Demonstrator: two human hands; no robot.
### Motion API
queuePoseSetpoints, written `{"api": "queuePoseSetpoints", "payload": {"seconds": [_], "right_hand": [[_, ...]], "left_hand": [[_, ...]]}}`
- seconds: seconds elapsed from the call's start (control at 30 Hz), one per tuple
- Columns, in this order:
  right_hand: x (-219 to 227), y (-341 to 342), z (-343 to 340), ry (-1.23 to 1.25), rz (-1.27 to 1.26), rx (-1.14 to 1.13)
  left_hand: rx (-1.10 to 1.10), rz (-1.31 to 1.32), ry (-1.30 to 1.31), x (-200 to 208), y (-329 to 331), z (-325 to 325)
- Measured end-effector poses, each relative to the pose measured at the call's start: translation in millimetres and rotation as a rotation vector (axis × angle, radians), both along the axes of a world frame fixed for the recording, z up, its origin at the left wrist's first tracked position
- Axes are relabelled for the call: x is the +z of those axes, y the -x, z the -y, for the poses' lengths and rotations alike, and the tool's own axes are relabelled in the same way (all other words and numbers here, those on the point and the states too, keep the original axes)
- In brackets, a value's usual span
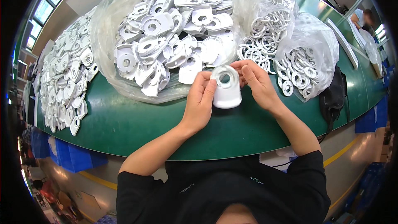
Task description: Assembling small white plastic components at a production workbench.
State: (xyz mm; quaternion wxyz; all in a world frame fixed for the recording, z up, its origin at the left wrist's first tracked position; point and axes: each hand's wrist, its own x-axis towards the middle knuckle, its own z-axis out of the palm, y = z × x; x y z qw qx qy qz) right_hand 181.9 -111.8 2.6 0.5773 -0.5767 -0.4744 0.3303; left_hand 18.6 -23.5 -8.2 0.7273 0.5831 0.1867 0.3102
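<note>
Between my two hands, above the green table (166, 141), I hold a white plastic housing (227, 96) with a rounded top and a round hole through it. My left hand (200, 99) grips its left side, thumb on the front face. At its upper right edge, my right hand (258, 82) has fingers and thumb closed in a pinch; whether a ring is also there I cannot make out. Just beyond lies a large clear plastic bag (110, 74) heaped with similar white housings (157, 25). White rings (259, 52) spill from a bag to the right of it.
A big pile of white parts (68, 87) covers the table's left end. Right of the rings stand another bag of smaller rings (296, 72), a black pouch (333, 95) and a long white strip (343, 43). Another person (361, 18) sits at the far right. Blue bins (78, 155) flank the table below.
</note>
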Motion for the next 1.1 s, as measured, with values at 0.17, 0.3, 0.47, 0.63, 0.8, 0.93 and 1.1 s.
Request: {"api": "queuePoseSetpoints", "payload": {"seconds": [0.17,0.3,0.47,0.63,0.8,0.93,1.1], "right_hand": [[-3.8,3.7,0.1,0.059,-0.073,-0.006],[3.7,6.2,1.0,0.019,0.177,0.025],[8.2,2.7,2.7,-0.038,0.43,0.035],[4.8,7.5,4.3,-0.001,0.476,0.02],[7.9,9.2,4.9,0.045,0.364,0.054],[-0.2,14.2,1.9,0.087,-0.203,0.038],[-2.2,16.8,0.1,0.037,-0.245,-0.078]], "left_hand": [[-0.172,-0.034,0.038,4.2,1.4,4.3],[-0.222,-0.03,0.118,4.4,5.5,-4.1],[-0.181,-0.227,-0.28,-0.7,5.0,-13.5],[-0.037,-0.357,-0.522,0.8,4.8,-12.5],[-0.047,-0.323,-0.459,-3.1,4.8,-15.5],[0.003,-0.172,-0.223,-7.7,-1.2,-3.0],[-0.107,-0.241,-0.481,-4.5,0.8,7.5]]}}
